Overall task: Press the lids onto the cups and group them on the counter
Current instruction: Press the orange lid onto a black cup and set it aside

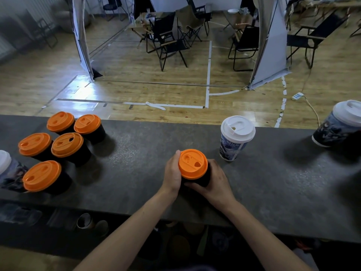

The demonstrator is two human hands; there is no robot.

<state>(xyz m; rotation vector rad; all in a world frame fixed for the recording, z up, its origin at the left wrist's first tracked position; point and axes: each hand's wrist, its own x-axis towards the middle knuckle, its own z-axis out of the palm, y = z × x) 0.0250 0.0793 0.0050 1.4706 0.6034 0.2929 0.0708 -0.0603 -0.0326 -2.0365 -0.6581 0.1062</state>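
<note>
A black cup with an orange lid (192,163) stands upright in the middle of the dark counter (136,145). My left hand (172,173) wraps its left side and my right hand (216,180) wraps its right side and front. The lid sits on top of the cup. Several more black cups with orange lids (67,144) stand close together at the left of the counter. A tall white-lidded printed cup (235,136) stands just right of my hands.
Another white-lidded printed cup (340,124) is at the far right edge, and a third (8,171) shows partly at the far left. Beyond the counter lie a wooden floor, folding chairs (168,40) and white panels. Shelves with items sit under the counter.
</note>
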